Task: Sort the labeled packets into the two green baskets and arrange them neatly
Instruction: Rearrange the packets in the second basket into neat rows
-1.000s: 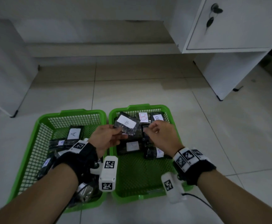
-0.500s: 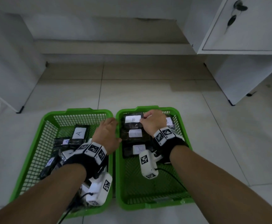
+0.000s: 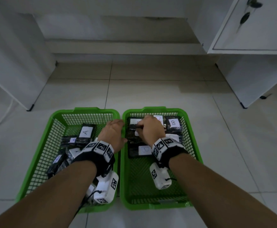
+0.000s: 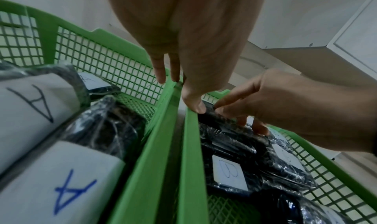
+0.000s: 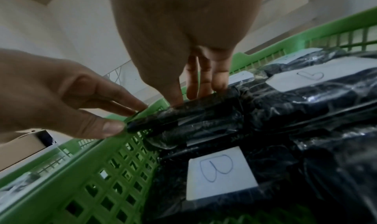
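Note:
Two green mesh baskets stand side by side on the floor. The left basket (image 3: pixel 85 111) holds a loose pile of dark packets labeled A (image 3: pixel 85 132). In the right basket (image 3: pixel 154 109) lie packets labeled B (image 3: pixel 174 123) in rows at the far end. My left hand (image 3: pixel 123 127) reaches over the rims between the baskets; its thumb (image 5: pixel 112 127) and forefinger pinch the left end of the far-left B packet (image 5: pixel 204 110). My right hand (image 3: pixel 141 127) presses straight fingertips (image 5: pixel 218 84) down on that same packet, hiding most of its label.
A white cabinet (image 3: pixel 253 30) with a keyed door stands at the back right and a white panel (image 3: pixel 10 63) at the left. Tiled floor (image 3: pixel 151 89) lies beyond the baskets. The near half of the right basket shows bare green bottom (image 3: pixel 141 183).
The B packet that my left hand held up above the right basket has come down into its far-left corner. Both hands moved forward with it and now rest on it.

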